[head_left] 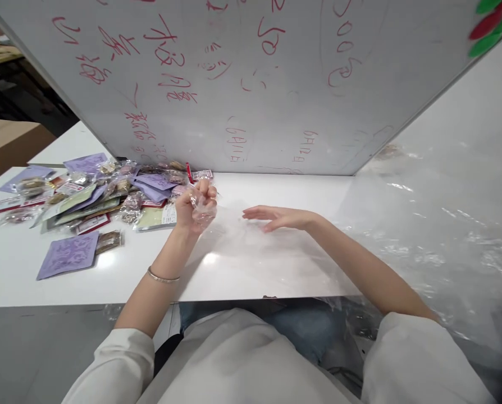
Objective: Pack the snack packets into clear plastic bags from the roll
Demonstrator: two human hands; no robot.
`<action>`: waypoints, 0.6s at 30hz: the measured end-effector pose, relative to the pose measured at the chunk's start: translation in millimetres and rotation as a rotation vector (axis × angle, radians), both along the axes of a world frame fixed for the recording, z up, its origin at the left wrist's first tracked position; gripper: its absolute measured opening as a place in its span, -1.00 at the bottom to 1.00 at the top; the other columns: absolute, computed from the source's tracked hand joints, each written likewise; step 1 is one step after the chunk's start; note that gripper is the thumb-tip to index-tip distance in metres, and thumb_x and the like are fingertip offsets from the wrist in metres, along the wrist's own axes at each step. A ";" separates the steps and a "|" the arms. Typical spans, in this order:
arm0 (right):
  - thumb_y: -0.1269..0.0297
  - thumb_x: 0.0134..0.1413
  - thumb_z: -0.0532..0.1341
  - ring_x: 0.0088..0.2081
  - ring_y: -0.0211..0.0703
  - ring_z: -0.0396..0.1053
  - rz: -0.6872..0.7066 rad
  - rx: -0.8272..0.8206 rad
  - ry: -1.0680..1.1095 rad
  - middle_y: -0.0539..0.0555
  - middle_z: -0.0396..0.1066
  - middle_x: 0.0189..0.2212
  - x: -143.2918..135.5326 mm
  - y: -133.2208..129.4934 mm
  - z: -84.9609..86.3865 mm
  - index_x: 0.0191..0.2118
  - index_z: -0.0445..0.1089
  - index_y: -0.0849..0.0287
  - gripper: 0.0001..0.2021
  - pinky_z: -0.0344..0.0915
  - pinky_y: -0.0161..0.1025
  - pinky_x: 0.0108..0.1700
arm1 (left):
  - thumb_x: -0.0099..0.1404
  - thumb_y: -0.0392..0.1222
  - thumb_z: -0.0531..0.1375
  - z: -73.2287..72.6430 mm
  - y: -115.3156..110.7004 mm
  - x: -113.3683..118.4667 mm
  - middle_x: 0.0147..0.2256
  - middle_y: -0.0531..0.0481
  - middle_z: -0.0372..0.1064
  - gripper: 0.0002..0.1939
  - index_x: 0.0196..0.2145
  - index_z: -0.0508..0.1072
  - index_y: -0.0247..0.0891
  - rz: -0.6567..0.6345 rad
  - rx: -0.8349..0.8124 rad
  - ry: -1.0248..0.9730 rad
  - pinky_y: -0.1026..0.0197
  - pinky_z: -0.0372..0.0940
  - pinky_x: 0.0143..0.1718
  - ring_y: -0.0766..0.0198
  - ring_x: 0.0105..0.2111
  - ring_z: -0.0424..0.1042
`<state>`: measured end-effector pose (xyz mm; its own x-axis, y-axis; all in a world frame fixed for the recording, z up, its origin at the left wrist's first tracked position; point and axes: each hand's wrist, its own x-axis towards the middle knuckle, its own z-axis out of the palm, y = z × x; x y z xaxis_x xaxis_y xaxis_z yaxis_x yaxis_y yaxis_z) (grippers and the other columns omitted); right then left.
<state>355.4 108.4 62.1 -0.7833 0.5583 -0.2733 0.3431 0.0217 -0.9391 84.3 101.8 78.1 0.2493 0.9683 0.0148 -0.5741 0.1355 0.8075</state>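
Observation:
My left hand (190, 210) is raised over the white table, its fingers closed round a crumpled part of a clear plastic bag (206, 210). The thin film seems to spread rightward from that fist, though its outline is hard to make out against the white top. Over to the right my right hand (276, 217) hovers palm down, fingers stretched out and thumb apart. Nothing shows in its grasp; whether it touches the film I cannot tell. Just left of my left hand lies a pile of small packets, with a pale green packet (156, 217) nearest.
Purple sachets (69, 255) and clear-wrapped packets (110, 241) lie at the left of the table (150, 275). A whiteboard (251, 112) with red writing stands along the back. A large heap of clear plastic bags (436, 241) covers the right side. A cardboard box (10, 146) stands far left.

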 end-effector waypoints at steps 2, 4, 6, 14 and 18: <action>0.11 0.00 0.38 0.19 -0.04 0.30 0.039 -0.092 -0.002 0.16 -0.02 0.42 -15.9 -0.5 -13.2 0.39 0.03 -0.01 -0.13 0.30 -0.08 0.15 | 0.05 -0.10 0.23 3.2 1.2 -7.9 -0.53 0.13 0.33 -0.60 -0.56 0.00 -0.21 -0.013 0.005 -0.027 0.38 -0.34 -0.83 0.61 -0.81 -0.21; 0.07 0.06 0.31 0.02 -0.10 0.40 0.010 -0.171 0.025 0.16 -0.17 0.46 -30.1 -0.1 -25.3 0.43 -0.09 -0.04 -0.12 0.36 -0.09 0.05 | 0.02 -0.08 0.28 7.9 -0.4 -11.6 -0.47 0.11 0.40 -0.57 -0.55 0.03 -0.22 -0.064 0.042 -0.034 0.38 -0.37 -0.84 0.63 -0.81 -0.19; 0.05 0.11 0.25 -0.06 -0.14 0.41 0.015 -0.217 0.068 0.17 -0.02 0.42 -41.0 2.0 -33.5 0.42 -0.05 0.00 -0.19 0.37 -0.11 -0.01 | 0.01 -0.08 0.32 12.6 -3.8 -10.4 -0.38 0.09 0.44 -0.58 -0.52 0.09 -0.22 -0.117 0.068 0.006 0.39 -0.35 -0.83 0.63 -0.80 -0.14; 0.08 0.17 0.22 -0.21 -0.11 0.39 -0.058 0.470 -0.255 0.12 0.51 -0.26 -19.7 15.8 10.7 -0.29 0.57 0.17 -0.73 0.27 -0.14 -0.09 | 0.18 -0.15 0.19 14.8 -17.7 -26.6 -0.55 0.16 0.23 -0.82 -0.43 0.22 -0.20 0.204 0.035 0.611 0.41 -0.04 -0.66 0.50 -0.67 0.07; 0.02 0.26 0.17 -0.06 -0.01 0.36 -0.515 0.882 -0.144 0.11 0.43 -0.24 9.8 15.4 54.8 -0.37 0.45 0.13 -0.69 0.22 -0.02 0.05 | 0.14 0.04 0.28 25.0 -26.8 -56.4 -0.59 0.17 0.25 -0.68 -0.25 0.38 -0.20 0.025 0.045 0.940 0.36 -0.06 -0.65 0.44 -0.68 0.09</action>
